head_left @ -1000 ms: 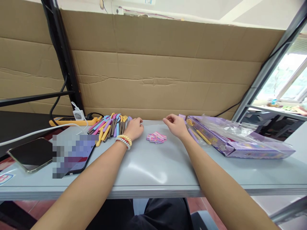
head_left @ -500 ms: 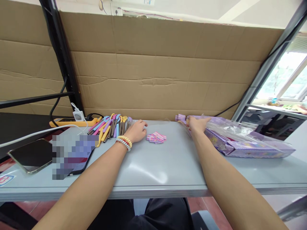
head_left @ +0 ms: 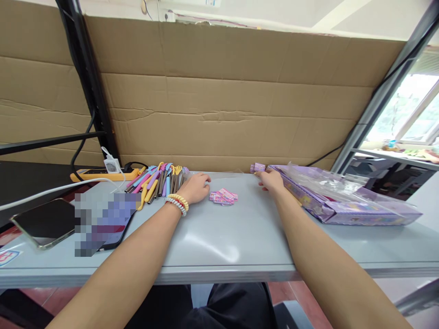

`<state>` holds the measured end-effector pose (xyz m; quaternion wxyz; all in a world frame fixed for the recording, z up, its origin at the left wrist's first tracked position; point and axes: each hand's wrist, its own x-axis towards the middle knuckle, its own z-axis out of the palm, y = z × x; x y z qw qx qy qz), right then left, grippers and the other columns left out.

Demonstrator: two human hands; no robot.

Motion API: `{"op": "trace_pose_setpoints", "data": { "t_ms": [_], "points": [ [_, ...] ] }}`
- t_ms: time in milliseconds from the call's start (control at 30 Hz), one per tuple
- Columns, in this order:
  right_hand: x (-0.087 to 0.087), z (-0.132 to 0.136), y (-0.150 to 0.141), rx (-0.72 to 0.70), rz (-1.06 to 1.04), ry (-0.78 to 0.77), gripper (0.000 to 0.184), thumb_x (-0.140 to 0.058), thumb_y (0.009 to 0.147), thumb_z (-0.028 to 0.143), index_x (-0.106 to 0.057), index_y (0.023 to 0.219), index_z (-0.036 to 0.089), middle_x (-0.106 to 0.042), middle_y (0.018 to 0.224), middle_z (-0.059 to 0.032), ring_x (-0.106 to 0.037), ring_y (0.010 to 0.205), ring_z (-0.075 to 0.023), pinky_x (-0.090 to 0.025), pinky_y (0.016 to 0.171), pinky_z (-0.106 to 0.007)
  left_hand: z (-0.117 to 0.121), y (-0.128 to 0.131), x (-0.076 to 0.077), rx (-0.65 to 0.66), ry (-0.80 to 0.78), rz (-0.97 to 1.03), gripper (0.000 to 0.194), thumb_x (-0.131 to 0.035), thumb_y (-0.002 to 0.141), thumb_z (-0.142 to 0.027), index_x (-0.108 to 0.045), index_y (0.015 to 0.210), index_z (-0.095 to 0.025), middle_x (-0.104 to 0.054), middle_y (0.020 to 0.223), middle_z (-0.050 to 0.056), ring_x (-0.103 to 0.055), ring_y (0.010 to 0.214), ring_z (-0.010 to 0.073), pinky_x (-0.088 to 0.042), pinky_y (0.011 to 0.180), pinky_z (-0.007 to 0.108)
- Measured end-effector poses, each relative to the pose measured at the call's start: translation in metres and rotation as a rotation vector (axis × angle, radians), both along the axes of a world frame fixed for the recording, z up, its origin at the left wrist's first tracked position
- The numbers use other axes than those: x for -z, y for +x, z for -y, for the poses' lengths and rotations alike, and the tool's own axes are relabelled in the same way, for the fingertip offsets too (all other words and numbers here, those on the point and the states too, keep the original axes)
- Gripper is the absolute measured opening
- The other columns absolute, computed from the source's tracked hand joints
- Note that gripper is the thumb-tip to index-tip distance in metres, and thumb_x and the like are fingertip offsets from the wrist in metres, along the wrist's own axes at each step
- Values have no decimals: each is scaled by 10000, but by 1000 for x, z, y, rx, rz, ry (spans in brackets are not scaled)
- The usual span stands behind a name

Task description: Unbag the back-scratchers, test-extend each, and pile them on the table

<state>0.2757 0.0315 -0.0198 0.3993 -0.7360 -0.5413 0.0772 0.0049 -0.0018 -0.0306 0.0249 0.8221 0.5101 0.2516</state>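
My left hand (head_left: 196,186) rests palm down on the table, fingers loosely spread, beside a heap of colourful pens with hooked ends (head_left: 161,180). Just to its right lies a small pile of pink printed slips (head_left: 223,197). My right hand (head_left: 271,181) is at the left end of a purple box (head_left: 370,217), its fingers curled towards the tabletop. Small purple pieces (head_left: 257,167) lie just beyond its fingertips. A yellow stick-like thing (head_left: 296,199) shows beside the right wrist; its other end is hidden. What the right fingers grip, if anything, I cannot make out.
Clear plastic film (head_left: 338,185) lies over the purple box. On the left are a phone (head_left: 48,223), a second dark device partly blurred out, a yellow power strip (head_left: 92,175) and a white cable (head_left: 61,188). A cardboard panel (head_left: 233,100) stands behind the grey table (head_left: 226,237).
My right hand has shifted left and slightly nearer, away from the box's corner, and its fingers now curl. The yellow stick-like thing has come into view. My left hand has stayed put.
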Motion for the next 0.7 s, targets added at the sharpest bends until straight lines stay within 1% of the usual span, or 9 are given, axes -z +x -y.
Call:
{"op": "trace_pose_setpoints", "data": {
  "t_ms": [67, 100, 167, 267, 400, 467, 533, 633, 700],
  "points": [
    [0, 3, -4, -5, 4, -85, 321, -549, 707, 341, -668, 899, 114, -668, 784, -145, -636, 683, -248, -486, 613, -337, -1, 0, 0, -7, -11, -14, 338, -407, 804, -196, -626, 1059, -165, -616, 1134, 103, -578, 1028, 231, -431, 911, 341],
    [0, 4, -6, 3, 39, -104, 300, -553, 696, 336, -676, 860, 117, -670, 799, -150, -641, 738, -263, -486, 655, -345, -1, 0, 0, -16, -19, -23, 338, -412, 800, -198, -629, 1056, -164, -619, 1137, 104, -574, 1034, 233, -428, 916, 341],
    [1, 6, -8, 32, 140, -93, 306, -550, 687, 326, -684, 866, 117, -671, 861, -167, -636, 858, -291, -478, 729, -361, -1, -1, 0, -36, -34, -48, 337, -424, 790, -204, -637, 1048, -160, -622, 1145, 110, -568, 1046, 243, -421, 927, 348],
    [2, 8, -8, 67, 191, -113, 341, -542, 684, 321, -683, 923, 124, -665, 935, -179, -614, 963, -317, -468, 783, -376, -2, -3, 1, -62, -53, -86, 348, -422, 786, -210, -643, 1047, -148, -619, 1149, 126, -560, 1068, 267, -413, 940, 372],
    [4, 6, -8, 45, 212, -169, 262, -542, 679, 313, -686, 826, 150, -669, 879, -163, -620, 944, -312, -468, 781, -376, -5, -5, 6, -66, -57, -111, 358, -426, 783, -228, -655, 1047, -147, -609, 1158, 140, -547, 1091, 287, -413, 942, 394],
    [5, 4, -8, 23, 220, -181, 244, -545, 675, 310, -683, 795, 149, -669, 858, -162, -627, 915, -299, -471, 766, -368, -8, -5, 9, -65, -48, -142, 361, -425, 794, -251, -664, 1044, -146, -589, 1199, 147, -516, 1136, 286, -388, 973, 399],
    [8, 2, -8, 9, 230, -174, 255, -547, 671, 315, -685, 797, 142, -672, 860, -163, -629, 900, -291, -470, 755, -359, -10, -3, 11, -96, -54, -183, 385, -410, 821, -314, -668, 1048, -140, -531, 1288, 160, -440, 1223, 300, -341, 1012, 429],
    [10, -1, -10, -13, 249, -158, 275, -547, 670, 327, -693, 803, 134, -681, 837, -159, -633, 882, -286, -466, 747, -346, -12, 0, 13, -168, -99, -235, 489, -382, 840, -466, -666, 1058, -133, -416, 1403, 179, -321, 1311, 345, -276, 1030, 501],
    [11, -2, -12, -24, 262, -150, 276, -547, 673, 331, -697, 798, 136, -683, 815, -158, -635, 867, -283, -464, 735, -340, -13, 1, 14, -170, -123, -259, 541, -356, 842, -524, -662, 1064, -137, -423, 1398, 187, -332, 1299, 356, -253, 1025, 528]
  ]
}}
